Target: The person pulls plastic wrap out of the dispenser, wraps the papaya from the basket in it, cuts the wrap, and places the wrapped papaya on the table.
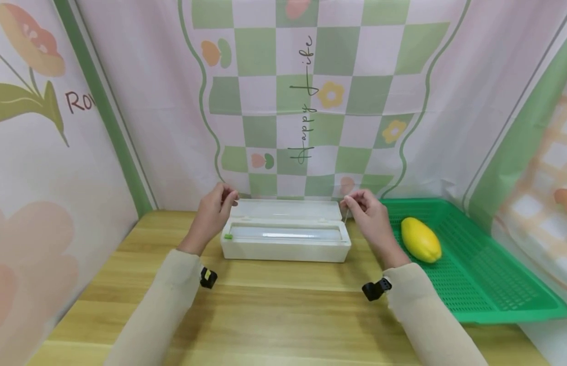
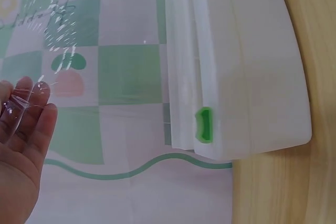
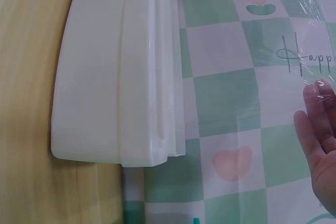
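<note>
A white cling film dispenser box [image 1: 285, 252] stands on the table with its lid [image 1: 285, 209] raised and a film roll [image 1: 251, 233] inside. A small green slider [image 2: 204, 125] sits at its left end. Clear cling film [image 2: 68, 32] stretches up from the box between both hands. My left hand [image 1: 213, 216] pinches one corner of the film above the box's left end; in the left wrist view the film creases at the fingertips. Above the right end, my right hand [image 1: 370, 218] pinches the other corner, and its wrist view shows film glinting by the fingers [image 3: 314, 111].
To the right stands a green perforated basket [image 1: 507, 284] holding a yellow lemon-shaped fruit [image 1: 421, 240]. The wooden table [image 1: 283, 315] extends in front of the box. A printed cloth [image 1: 297, 96] hangs behind it.
</note>
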{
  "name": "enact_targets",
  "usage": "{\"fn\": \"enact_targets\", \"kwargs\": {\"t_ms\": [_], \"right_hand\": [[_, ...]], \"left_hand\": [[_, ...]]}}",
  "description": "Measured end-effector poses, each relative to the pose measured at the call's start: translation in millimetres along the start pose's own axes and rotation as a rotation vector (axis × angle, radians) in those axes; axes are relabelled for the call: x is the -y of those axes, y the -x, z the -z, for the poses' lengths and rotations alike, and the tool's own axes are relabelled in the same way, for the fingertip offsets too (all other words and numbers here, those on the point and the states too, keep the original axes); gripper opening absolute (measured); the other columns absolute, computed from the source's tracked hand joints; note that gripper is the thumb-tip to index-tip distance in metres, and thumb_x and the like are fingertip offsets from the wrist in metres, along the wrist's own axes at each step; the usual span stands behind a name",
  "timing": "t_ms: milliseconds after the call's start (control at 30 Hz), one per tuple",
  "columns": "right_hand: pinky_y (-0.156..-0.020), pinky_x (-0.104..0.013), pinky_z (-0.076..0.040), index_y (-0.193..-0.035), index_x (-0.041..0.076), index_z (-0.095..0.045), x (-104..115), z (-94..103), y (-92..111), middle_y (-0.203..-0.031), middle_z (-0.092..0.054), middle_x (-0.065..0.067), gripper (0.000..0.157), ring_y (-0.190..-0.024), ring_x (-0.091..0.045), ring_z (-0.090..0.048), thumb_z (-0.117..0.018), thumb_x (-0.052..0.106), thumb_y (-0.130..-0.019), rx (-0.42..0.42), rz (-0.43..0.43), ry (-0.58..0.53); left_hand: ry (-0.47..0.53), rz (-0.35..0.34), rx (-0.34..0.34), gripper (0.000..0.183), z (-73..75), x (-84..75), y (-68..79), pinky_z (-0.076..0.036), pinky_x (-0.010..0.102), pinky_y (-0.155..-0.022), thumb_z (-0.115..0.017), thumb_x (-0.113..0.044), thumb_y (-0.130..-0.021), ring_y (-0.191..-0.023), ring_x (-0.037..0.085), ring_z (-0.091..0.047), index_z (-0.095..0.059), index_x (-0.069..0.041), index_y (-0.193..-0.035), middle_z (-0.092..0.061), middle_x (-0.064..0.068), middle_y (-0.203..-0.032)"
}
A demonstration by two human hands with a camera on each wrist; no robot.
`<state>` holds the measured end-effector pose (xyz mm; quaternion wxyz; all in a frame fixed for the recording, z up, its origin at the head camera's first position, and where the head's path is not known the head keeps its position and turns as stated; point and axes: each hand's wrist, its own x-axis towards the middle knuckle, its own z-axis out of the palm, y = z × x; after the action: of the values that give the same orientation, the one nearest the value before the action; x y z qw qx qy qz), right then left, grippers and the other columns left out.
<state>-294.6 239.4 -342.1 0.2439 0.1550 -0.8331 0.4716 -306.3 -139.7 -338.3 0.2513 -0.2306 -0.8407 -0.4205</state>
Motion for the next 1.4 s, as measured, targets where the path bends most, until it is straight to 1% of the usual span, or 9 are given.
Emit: {"fn": "enact_targets", "kwargs": {"t_ms": [167, 233, 433, 600, 833, 967, 1100, 1267, 1400], "right_hand": [[-0.074, -0.018, -0.048, -0.111, 0.005, -0.059, 7.6, 3.3, -1.2, -0.103, -0.070, -0.011, 0.033, -0.097, -0.024, -0.065, -0.055, 0.036, -0.104, 0.009, -0.011, -0.027], [-0.078, -0.017, -0.049, -0.112, 0.005, -0.059, 11.0, 4.9, -2.0, -0.103, -0.069, -0.011, 0.031, -0.097, -0.022, -0.065, -0.054, 0.035, -0.104, 0.008, -0.004, -0.025], [-0.080, -0.017, -0.052, -0.111, -0.001, -0.059, 18.1, 10.0, -6.6, -0.101, -0.070, -0.014, 0.025, -0.091, -0.009, -0.065, -0.056, 0.023, -0.104, -0.007, 0.067, -0.023], [-0.082, -0.020, -0.053, -0.113, -0.002, -0.059, 24.4, 13.8, -9.5, -0.104, -0.070, -0.016, 0.022, -0.092, -0.009, -0.065, -0.056, 0.018, -0.104, 0.002, 0.087, -0.063], [-0.082, -0.016, -0.051, -0.111, -0.007, -0.056, 64.4, 21.4, -5.3, -0.104, -0.066, -0.025, 0.022, -0.093, -0.012, -0.065, -0.052, 0.013, -0.106, 0.022, 0.077, -0.057], [-0.084, -0.016, -0.051, -0.112, -0.007, -0.056, 74.5, 24.2, -7.3, -0.105, -0.066, -0.023, 0.023, -0.093, -0.010, -0.065, -0.052, 0.015, -0.106, 0.021, 0.071, -0.050], [-0.085, -0.019, -0.053, -0.112, -0.007, -0.056, 72.9, 26.3, -13.0, -0.105, -0.066, -0.022, 0.023, -0.094, -0.010, -0.065, -0.052, 0.014, -0.106, 0.018, 0.081, -0.063], [-0.084, -0.017, -0.052, -0.114, -0.006, -0.056, 56.7, 28.5, -24.1, -0.106, -0.066, -0.022, 0.022, -0.094, -0.012, -0.066, -0.052, 0.014, -0.105, 0.004, 0.106, -0.065], [-0.083, -0.018, -0.052, -0.114, -0.002, -0.057, 53.4, 31.7, -29.4, -0.107, -0.067, -0.019, 0.024, -0.095, -0.012, -0.066, -0.054, 0.020, -0.105, -0.007, 0.106, -0.065]], "left_hand": [[-0.009, 0.001, -0.005, 0.016, 4.4, -3.8, -2.5, -0.056, 0.040, -0.076, -0.049, -0.015, -0.107, -0.091, 0.024, -0.067, -0.056, -0.001, -0.110, -0.066, 0.014, -0.098], [-0.013, -0.002, -0.007, 0.016, 6.0, -5.5, -3.6, -0.056, 0.039, -0.076, -0.049, -0.016, -0.107, -0.091, 0.024, -0.066, -0.056, -0.002, -0.110, -0.066, 0.012, -0.097], [-0.013, -0.031, -0.024, 0.015, 10.7, -12.0, -7.8, -0.055, 0.037, -0.071, -0.049, -0.014, -0.107, -0.088, 0.023, -0.065, -0.056, -0.001, -0.109, -0.065, 0.010, -0.093], [-0.014, -0.051, -0.034, 0.017, 14.8, -17.3, -10.4, -0.056, 0.036, -0.071, -0.049, -0.014, -0.107, -0.088, 0.023, -0.065, -0.056, 0.000, -0.111, -0.065, 0.011, -0.096], [0.004, -0.070, -0.024, 0.019, 20.8, -21.6, -17.1, -0.057, 0.035, -0.077, -0.046, -0.016, -0.108, -0.089, 0.021, -0.065, -0.055, -0.001, -0.112, -0.064, 0.016, -0.101], [-0.002, -0.069, -0.023, 0.020, 24.8, -25.9, -21.4, -0.057, 0.036, -0.078, -0.045, -0.018, -0.108, -0.090, 0.021, -0.065, -0.055, -0.001, -0.112, -0.064, 0.015, -0.100], [-0.007, -0.082, -0.032, 0.020, 28.9, -29.9, -25.5, -0.057, 0.036, -0.079, -0.046, -0.017, -0.108, -0.090, 0.021, -0.065, -0.055, 0.000, -0.112, -0.064, 0.016, -0.100], [-0.020, -0.116, -0.046, 0.020, 33.5, -35.5, -30.6, -0.057, 0.034, -0.078, -0.046, -0.017, -0.108, -0.090, 0.021, -0.065, -0.054, 0.000, -0.112, -0.064, 0.011, -0.100], [-0.026, -0.133, -0.059, 0.021, 36.7, -40.7, -33.5, -0.056, 0.034, -0.076, -0.046, -0.018, -0.108, -0.088, 0.020, -0.065, -0.055, 0.000, -0.112, -0.064, 0.011, -0.098]]}}
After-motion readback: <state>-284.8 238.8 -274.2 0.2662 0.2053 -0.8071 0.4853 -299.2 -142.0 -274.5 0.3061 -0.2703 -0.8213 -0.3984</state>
